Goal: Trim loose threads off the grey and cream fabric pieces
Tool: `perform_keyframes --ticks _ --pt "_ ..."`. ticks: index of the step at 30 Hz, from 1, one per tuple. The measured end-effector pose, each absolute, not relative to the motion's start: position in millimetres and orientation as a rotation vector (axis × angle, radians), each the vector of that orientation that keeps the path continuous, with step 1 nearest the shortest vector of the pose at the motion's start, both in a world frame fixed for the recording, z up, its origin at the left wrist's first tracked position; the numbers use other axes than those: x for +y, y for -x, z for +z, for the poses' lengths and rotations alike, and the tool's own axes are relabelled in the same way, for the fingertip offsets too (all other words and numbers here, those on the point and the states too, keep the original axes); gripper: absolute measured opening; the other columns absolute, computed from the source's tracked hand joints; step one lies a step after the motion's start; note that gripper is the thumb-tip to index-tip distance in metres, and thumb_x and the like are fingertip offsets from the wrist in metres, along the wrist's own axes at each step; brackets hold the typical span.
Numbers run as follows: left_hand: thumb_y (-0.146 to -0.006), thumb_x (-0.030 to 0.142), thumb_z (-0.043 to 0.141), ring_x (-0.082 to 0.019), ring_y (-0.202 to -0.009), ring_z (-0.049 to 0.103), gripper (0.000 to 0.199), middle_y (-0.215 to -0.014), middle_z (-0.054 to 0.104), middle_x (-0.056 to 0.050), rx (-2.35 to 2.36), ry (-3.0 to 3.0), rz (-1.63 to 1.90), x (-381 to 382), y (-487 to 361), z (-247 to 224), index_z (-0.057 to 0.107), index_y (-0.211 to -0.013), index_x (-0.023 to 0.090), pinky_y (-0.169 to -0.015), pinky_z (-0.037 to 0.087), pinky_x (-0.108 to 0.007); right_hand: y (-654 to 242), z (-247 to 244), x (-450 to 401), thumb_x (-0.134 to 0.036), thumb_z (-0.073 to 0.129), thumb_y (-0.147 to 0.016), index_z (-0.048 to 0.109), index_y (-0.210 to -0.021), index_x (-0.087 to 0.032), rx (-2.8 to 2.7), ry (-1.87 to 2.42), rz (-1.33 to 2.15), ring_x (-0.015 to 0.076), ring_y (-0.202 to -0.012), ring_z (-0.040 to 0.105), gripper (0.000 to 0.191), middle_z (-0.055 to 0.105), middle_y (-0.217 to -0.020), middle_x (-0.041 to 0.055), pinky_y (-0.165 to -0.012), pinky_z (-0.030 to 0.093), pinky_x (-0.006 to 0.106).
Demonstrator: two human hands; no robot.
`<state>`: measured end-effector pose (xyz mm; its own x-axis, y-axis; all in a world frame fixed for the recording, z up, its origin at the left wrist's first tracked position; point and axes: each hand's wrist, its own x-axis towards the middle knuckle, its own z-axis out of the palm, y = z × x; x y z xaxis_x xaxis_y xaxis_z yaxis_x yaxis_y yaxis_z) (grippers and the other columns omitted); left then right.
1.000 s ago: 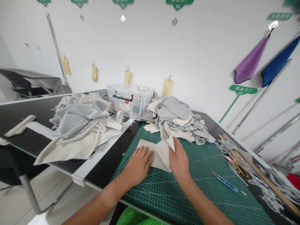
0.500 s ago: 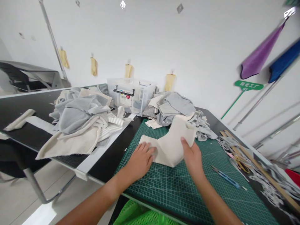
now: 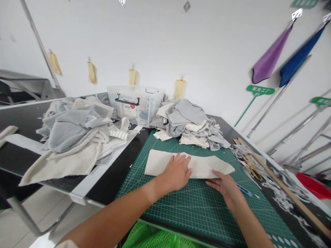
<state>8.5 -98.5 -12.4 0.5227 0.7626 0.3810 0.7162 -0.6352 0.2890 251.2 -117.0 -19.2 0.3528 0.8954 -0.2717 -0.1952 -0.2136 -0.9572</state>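
Observation:
A cream piece of cloth (image 3: pixel 157 162) lies as a long folded strip across the green cutting mat (image 3: pixel 165 206). My left hand (image 3: pixel 178 172) rests flat on the middle of the strip, palm down, fingers stretched out. At the lower right edge of the cloth is my right hand (image 3: pixel 223 186); one digit touches the edge, and the other fingers extend just below it, over the mat. Partly behind this hand, a blue utility knife (image 3: pixel 244 190) lies on the mat.
Heaped fabric scraps lie on the left (image 3: pixel 74 127) and at the back (image 3: pixel 187 117). A clear plastic box (image 3: pixel 129 106) stands between them. Along the right are yellow-handled scissors (image 3: pixel 254 172), a wooden strip (image 3: pixel 284 189) and white scraps (image 3: pixel 284 203). A red container (image 3: pixel 312 186) is farther right.
The cream cloth was partly raised in my right hand; now it lies flat as a strip. My left hand moved right onto its middle, my right hand to its lower edge. The view shifted right.

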Motion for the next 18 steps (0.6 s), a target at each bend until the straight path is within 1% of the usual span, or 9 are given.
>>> perform_keyframes --ticks 2,4,7,10,12,15,18 --pt "-0.103 0.049 0.028 -0.033 -0.143 0.038 0.059 -0.151 0.047 -0.016 1.272 -2.672 0.694 -97 -16 -23 0.042 -0.149 0.016 -0.117 0.032 -0.053 -252 -19 -119 -0.018 0.079 -0.073 0.057 -0.126 -0.019 -0.699 1.399 1.114 0.0229 -0.077 0.074 0.058 0.073 -0.109 0.0071 -0.066 0.068 0.043" --pt "-0.103 0.051 0.027 -0.032 -0.145 0.036 0.060 -0.152 0.046 -0.016 1.252 -2.695 0.659 -98 -19 -31 0.042 -0.149 0.015 -0.119 0.029 -0.052 -251 -18 -121 -0.019 0.078 -0.074 0.057 -0.128 -0.020 -0.700 1.381 1.070 0.0234 -0.079 0.074 0.059 0.072 -0.114 0.0070 -0.066 0.068 0.043" --pt "-0.104 0.048 0.025 -0.031 -0.147 0.033 0.059 -0.155 0.043 -0.016 1.256 -2.722 0.670 -100 -20 -37 0.040 -0.150 0.015 -0.122 0.025 -0.052 -248 -17 -122 -0.022 0.079 -0.075 0.058 -0.128 -0.019 -0.684 1.390 1.101 0.0242 -0.078 0.074 0.058 0.073 -0.111 0.0086 -0.065 0.068 0.043" --pt "-0.105 0.044 0.024 -0.031 -0.148 0.033 0.054 -0.156 0.042 -0.014 1.225 -2.753 0.668 -103 -19 -37 0.041 -0.150 0.018 -0.121 0.024 -0.053 -245 -19 -119 -0.020 0.082 -0.072 0.061 -0.125 -0.015 -0.686 1.399 1.154 0.0243 -0.076 0.074 0.057 0.075 -0.106 0.0109 -0.064 0.068 0.039" --pt "-0.105 0.042 0.025 -0.030 -0.147 0.034 0.053 -0.156 0.043 -0.013 1.200 -2.767 0.662 -104 -18 -37 0.041 -0.150 0.018 -0.121 0.025 -0.052 -244 -22 -118 -0.017 0.082 -0.069 0.062 -0.125 -0.014 -0.681 1.395 1.123 0.0241 -0.078 0.074 0.059 0.074 -0.108 0.0114 -0.062 0.067 0.038" --pt "-0.106 0.040 0.025 -0.028 -0.148 0.035 0.054 -0.156 0.043 -0.014 1.195 -2.776 0.664 -105 -18 -39 0.040 -0.151 0.014 -0.122 0.025 -0.048 -243 -24 -116 -0.021 0.081 -0.069 0.060 -0.130 -0.018 -0.691 1.392 1.037 0.0249 -0.085 0.073 0.065 0.072 -0.118 0.0105 -0.063 0.067 0.039" --pt "-0.106 0.039 0.025 -0.027 -0.148 0.035 0.056 -0.156 0.043 -0.017 1.202 -2.787 0.665 -105 -19 -43 0.040 -0.151 0.009 -0.123 0.024 -0.045 -238 -26 -114 -0.031 0.078 -0.072 0.055 -0.139 -0.024 -0.798 1.388 0.940 0.0261 -0.097 0.071 0.071 0.068 -0.128 0.0082 -0.071 0.065 0.039"
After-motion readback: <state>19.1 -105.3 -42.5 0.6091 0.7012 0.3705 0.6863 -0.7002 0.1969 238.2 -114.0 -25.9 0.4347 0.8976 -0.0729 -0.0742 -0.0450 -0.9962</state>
